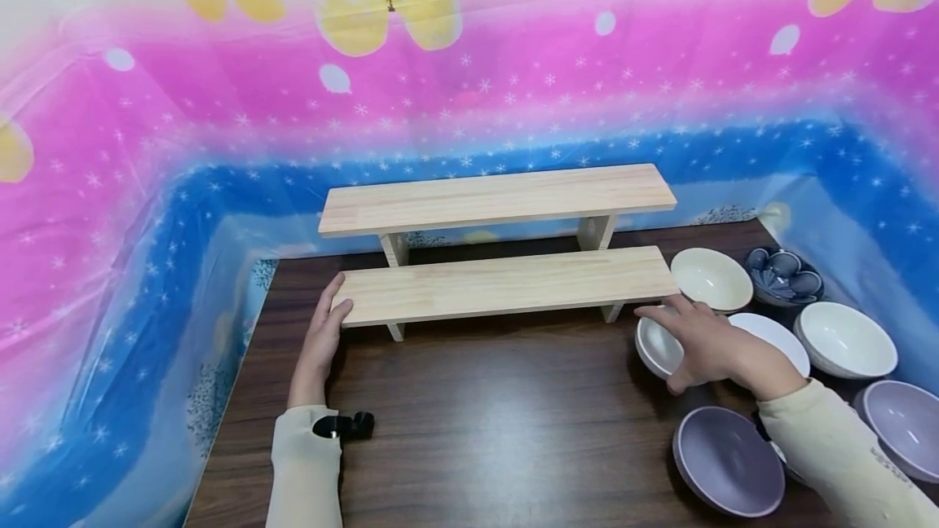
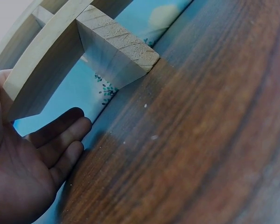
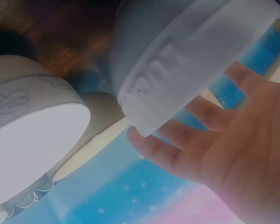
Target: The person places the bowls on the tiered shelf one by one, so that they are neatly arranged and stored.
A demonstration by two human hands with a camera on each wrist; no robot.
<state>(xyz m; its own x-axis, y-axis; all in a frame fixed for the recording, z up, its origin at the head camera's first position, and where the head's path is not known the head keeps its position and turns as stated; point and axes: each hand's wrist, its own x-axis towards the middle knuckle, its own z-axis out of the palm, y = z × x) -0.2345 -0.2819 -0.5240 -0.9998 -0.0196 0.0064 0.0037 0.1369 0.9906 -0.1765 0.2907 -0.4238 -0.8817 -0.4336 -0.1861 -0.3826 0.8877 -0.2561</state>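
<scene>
The small bowl [image 1: 655, 349] sits just past the lower board's right end, toward five o'clock from it, and directly at nine o'clock from the right hand [image 1: 710, 349]. That hand is much the nearer one. Its fingers are spread over the bowl with the thumb at the near side; I see no closed grasp, and whether the tips touch I can't tell. The bowl is round; the lower board [image 1: 506, 288] runs nine to three, its three-o'clock end tipped slightly away. Over at its nine-o'clock end, the left hand [image 1: 321, 331] pinches the wood between thumb and forefinger, the other fingers loose.

The upper board [image 1: 499, 198] stands at twelve. From the small bowl, a purple bowl [image 1: 729, 463] lies at five, a cream bowl [image 1: 710, 277] at one. All rest on a dark wooden table [image 1: 499, 422], with a bright printed backdrop [image 1: 469, 125] wrapping round behind.
</scene>
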